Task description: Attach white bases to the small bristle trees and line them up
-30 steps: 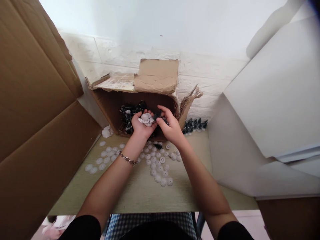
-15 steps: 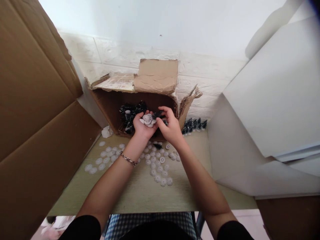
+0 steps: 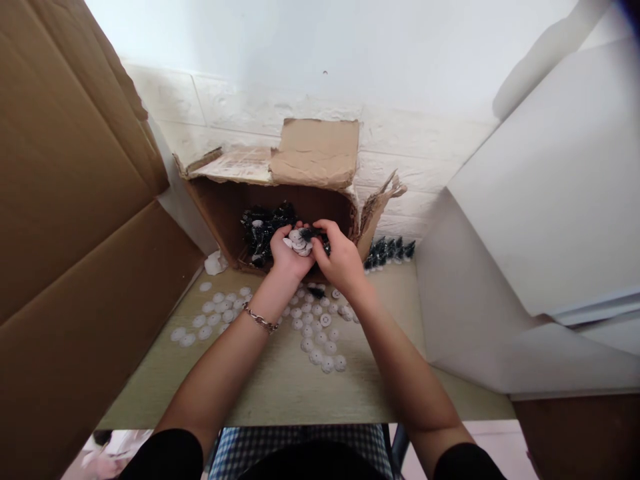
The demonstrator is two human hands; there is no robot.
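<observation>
Cupped palm up at the mouth of the cardboard box [image 3: 210, 213], my left hand [image 3: 290, 257] carries a small heap of white round bases [image 3: 299, 244]. My right hand [image 3: 341, 257] is closed, thumb and fingers pinching a small dark green miniature tree [image 3: 309, 233] just over that heap. Whether the tree touches a base I cannot tell. Inside the box, more dark miniature trees [image 3: 265, 230] with white flecks lie piled left of my hands. Below my wrists, many loose white discs [image 3: 320, 340] are spread on the table, with one dark tree [image 3: 317, 293] lying among them.
Several upright miniature trees [image 3: 390, 252] stand in rows right of the box, by the wall. A large cardboard panel [image 3: 75, 267] rises at the left, white board [image 3: 550, 200] at the right. A crumpled white piece [image 3: 215, 263] lies at the box's left corner.
My right hand has come down and slightly left, bringing the tree over the bases in my left palm. My left hand still cradles the bases.
</observation>
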